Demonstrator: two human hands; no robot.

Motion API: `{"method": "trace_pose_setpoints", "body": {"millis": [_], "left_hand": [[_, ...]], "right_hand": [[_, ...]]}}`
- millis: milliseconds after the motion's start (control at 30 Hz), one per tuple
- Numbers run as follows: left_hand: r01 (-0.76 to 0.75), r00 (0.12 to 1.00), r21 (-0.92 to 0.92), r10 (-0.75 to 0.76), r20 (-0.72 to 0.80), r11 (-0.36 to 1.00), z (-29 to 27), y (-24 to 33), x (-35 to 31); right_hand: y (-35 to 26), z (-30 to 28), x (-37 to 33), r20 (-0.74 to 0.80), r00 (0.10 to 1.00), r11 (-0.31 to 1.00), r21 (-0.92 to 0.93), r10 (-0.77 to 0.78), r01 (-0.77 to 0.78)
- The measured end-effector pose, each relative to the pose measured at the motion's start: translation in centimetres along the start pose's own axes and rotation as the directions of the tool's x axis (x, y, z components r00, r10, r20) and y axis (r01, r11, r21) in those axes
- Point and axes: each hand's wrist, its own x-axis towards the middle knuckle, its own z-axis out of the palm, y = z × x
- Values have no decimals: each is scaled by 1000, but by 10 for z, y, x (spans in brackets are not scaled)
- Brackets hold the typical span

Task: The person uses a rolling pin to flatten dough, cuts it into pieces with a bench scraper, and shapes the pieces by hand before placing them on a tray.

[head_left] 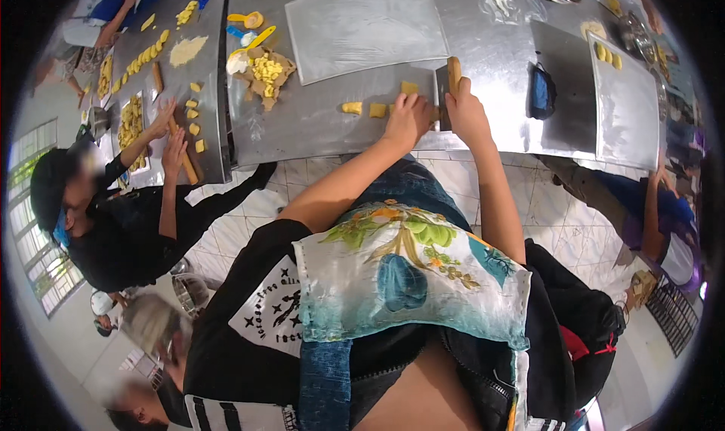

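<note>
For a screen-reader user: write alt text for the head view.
Seen from above, a person's left hand rests on a steel table beside yellow dough pieces, while the right hand grips a wooden-handled scraper. A grey tray lies beyond; at the left, another person rolls dough with a rolling pin.

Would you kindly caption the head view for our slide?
Right hand grips a wooden-handled metal scraper beside yellow dough pieces on the steel table; left hand rests alongside.

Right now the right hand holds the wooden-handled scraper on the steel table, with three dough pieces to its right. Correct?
Not quite. In the head view the dough pieces lie left of the scraper, beside the left hand. The right hand does hold it on the steel table.
</note>
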Motion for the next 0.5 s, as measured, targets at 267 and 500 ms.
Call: {"method": "trace_pose_setpoints", "body": {"millis": [267,500], "left_hand": [[55,998,-50,-54,36,997,2,12,-1],[-22,995,-195,3,-101,981,13,11,-9]], "right_hand": [[32,-65,-89,-202,926,845,504,318,-180],[40,-62,-114,-183,889,836,461,419,-299]]}}
